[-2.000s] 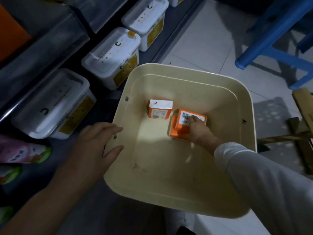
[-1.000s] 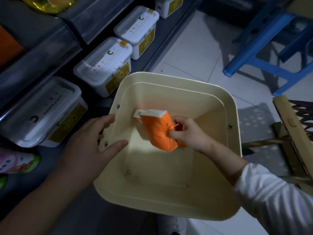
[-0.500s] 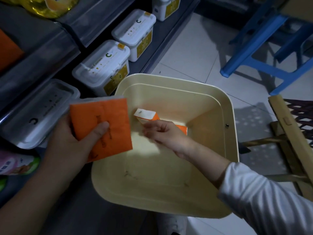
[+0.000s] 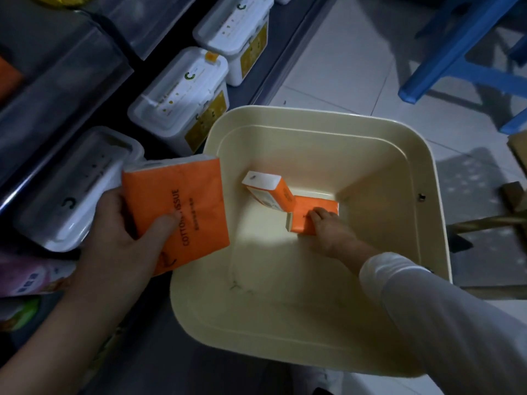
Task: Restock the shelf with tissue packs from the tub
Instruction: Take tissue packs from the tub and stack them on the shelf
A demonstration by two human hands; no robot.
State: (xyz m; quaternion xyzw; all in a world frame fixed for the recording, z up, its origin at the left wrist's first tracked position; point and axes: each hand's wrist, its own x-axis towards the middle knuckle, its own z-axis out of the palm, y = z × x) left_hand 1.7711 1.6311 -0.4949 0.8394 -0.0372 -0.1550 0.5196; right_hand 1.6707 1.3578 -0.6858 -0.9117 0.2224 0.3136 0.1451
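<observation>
Left of tub [image 4: 319, 116], over its rim: left hand [image 4: 114, 238] grips held pack [image 4: 182, 212], thumb across face. Inside tub, far-right corner: right hand [image 4: 328, 228] curls fingers onto flat pack [image 4: 306, 215]; tilted pack [image 4: 268, 192] nearer tub centre. Packs probably light, soft, slick-wrapped; best pinched across narrow sides.

The orange tissue pack [image 4: 185, 192] reads "COTTON TISSUE"; white boxes [image 4: 182, 89] show "C".
</observation>
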